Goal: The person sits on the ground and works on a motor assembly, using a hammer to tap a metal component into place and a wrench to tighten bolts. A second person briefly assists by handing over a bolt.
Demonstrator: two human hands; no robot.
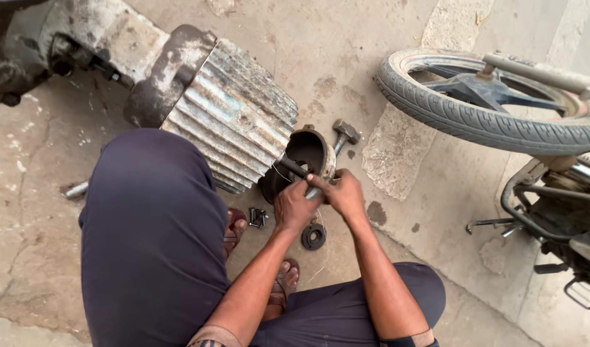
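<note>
Grey ribbed motor housing (227,115) lies on the concrete floor (346,38), its end cover (308,157) already off and propped against it. A round cover's hollow looks empty, though shadow hides the bottom. Both hands meet at its rim: left hand (295,205) and right hand (343,193), fingers closed around a dark rod-like tool (294,168). Loose bolts (257,217) and a small black ring (313,236) wait beside the sandals.

Stained, cracked concrete floor (346,58) in daylight; a parked motorcycle's wheel (488,106) nearby.
</note>
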